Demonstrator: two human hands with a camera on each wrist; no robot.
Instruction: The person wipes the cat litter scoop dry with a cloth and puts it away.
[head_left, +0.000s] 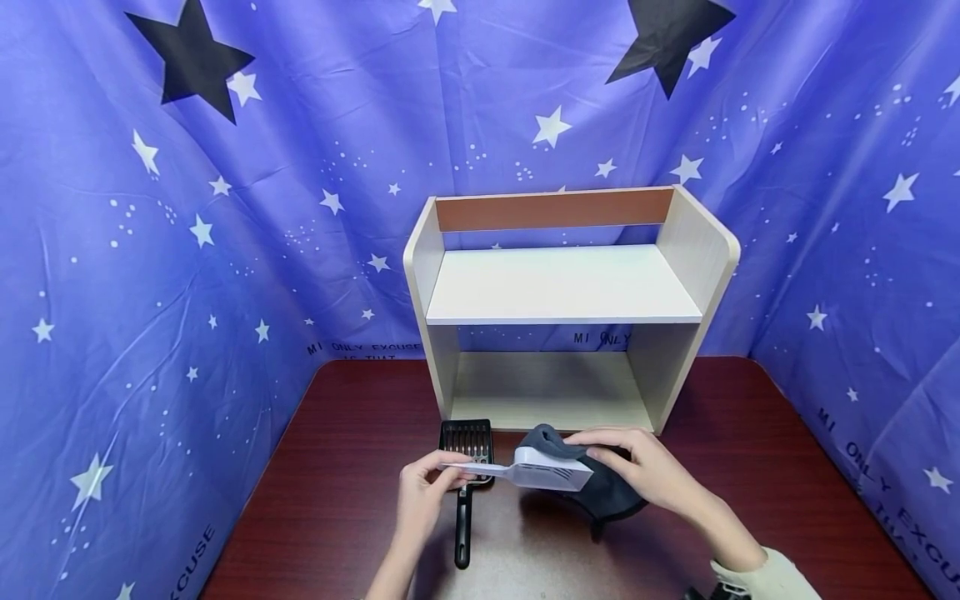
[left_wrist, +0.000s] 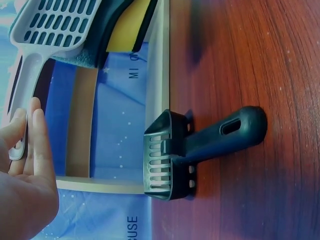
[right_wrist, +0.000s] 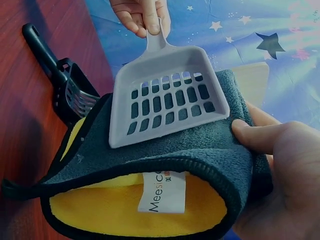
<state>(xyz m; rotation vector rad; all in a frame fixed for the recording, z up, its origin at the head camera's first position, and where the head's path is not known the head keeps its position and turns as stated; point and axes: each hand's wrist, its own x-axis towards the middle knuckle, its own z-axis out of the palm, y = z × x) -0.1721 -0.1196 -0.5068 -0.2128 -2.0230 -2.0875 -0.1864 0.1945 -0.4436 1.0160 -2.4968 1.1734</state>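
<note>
A pale grey slotted litter scoop [right_wrist: 170, 60] hangs above the table, its handle pinched between thumb and fingers of my left hand [head_left: 422, 492]. My right hand [head_left: 645, 467] grips a dark grey cloth [right_wrist: 200, 140] with black edging, a yellow underside and a white label. The cloth is folded over and lies against the scoop's slotted pan. On the table below my left hand is a black slotted scoop [left_wrist: 170, 150], its handle pointing toward me; neither hand touches it.
A pale wooden two-tier shelf [head_left: 562, 287] stands at the back of the dark red table [head_left: 360, 450]. The black scoop lies close to its front left corner. Blue star-printed curtains [head_left: 337, 125] enclose the table at the back and sides.
</note>
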